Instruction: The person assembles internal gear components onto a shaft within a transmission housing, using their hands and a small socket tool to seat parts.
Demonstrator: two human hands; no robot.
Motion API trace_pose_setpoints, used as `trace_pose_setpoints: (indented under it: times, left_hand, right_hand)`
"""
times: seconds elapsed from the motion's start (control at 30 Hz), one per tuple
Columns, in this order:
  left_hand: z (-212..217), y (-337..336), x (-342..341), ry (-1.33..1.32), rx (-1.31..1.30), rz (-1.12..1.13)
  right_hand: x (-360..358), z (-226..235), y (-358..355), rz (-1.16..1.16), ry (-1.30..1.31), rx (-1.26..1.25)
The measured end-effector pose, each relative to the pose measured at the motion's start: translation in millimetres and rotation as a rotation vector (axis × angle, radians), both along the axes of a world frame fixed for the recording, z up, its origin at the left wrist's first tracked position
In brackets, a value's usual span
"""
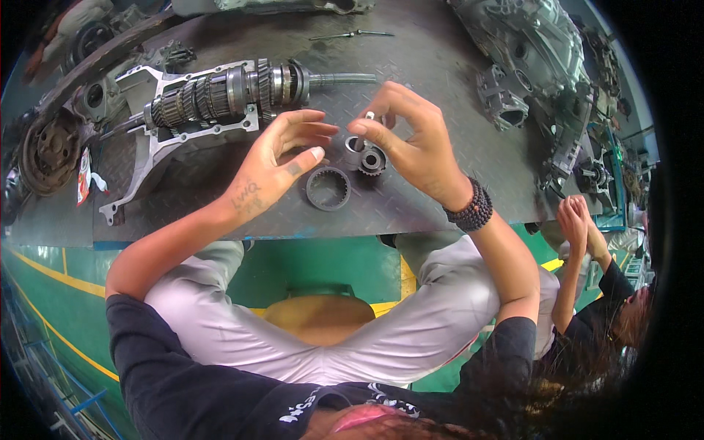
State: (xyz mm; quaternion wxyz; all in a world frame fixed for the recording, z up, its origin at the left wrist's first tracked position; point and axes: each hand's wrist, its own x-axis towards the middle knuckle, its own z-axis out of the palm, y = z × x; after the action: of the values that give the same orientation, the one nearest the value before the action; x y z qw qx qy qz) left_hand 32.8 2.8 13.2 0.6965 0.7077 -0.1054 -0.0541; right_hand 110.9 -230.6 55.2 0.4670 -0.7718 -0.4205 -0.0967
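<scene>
Pinched between thumb and forefinger of the right hand (418, 147), a small silvery ring-shaped part (370, 116) was held in a closed grip just above the surface (440, 66), apparently raised so that it could be lined up or looked over. Beneath that hand, a small toothed gear (372, 160) and a short metal sleeve (354, 145) stood touching each other, kept close under the fingers and within easy reach. The left hand (275, 165) was held open beside them, fingers spread and curled, nothing gripped; its fingertips hovered near the sleeve, as if to steady or receive a piece. A larger dark toothed ring (328, 188) lay flat on the near side, just apart from the gear, set aside but handy. Farther off and to the left, a long gear shaft (235, 92) rested on a pale cast housing plate (158, 139), laid lengthwise so it could not roll. A big transmission casing (528, 51) was placed at the far right, and another person's hands (579, 220) were seen at the right edge.
</scene>
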Motion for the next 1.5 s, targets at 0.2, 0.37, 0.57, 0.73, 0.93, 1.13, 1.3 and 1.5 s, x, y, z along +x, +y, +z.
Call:
trace_pose_setpoints:
  times: [0.2, 0.37, 0.57, 0.73, 0.93, 1.13, 1.3, 1.5]
  left_hand:
    - [-11.0, 0.9, 5.7, 0.037, -0.073, 0.022]
    - [-10.5, -2.9, 0.8, 0.017, -0.048, 0.068]
    - [-11.7, -1.2, 0.9, -0.014, 0.018, 0.071]
    - [-5.3, -0.4, -0.4, -0.021, 0.032, 0.059]
    - [-1.7, -0.9, -2.6, 0.044, -0.005, 0.056]
    - [0.8, -3.1, -3.7, 0.052, 0.014, 0.034]
    - [-0.9, -1.6, -2.5, 0.061, 0.029, 0.031]
    - [-7.4, -2.7, -3.4, 0.035, 0.096, 0.025]
  right_hand:
    - [0.1, 1.5, 2.1, -0.038, -0.308, -0.065]
    - [7.1, -4.4, -4.1, 0.083, 0.103, -0.06]
    - [21.8, -14.4, -6.6, -0.075, -0.315, -0.104]
    - [33.0, -20.4, -14.7, -0.044, 0.262, 0.039]
    - [34.9, -22.1, -18.6, -0.059, -0.212, -0.204]
    - [32.3, -27.2, -10.4, -0.065, -0.293, -0.169]
    - [33.3, -28.7, -14.5, 0.011, 0.044, -0.207]
    - [33.5, -31.3, -17.6, 0.042, 0.128, -0.231]
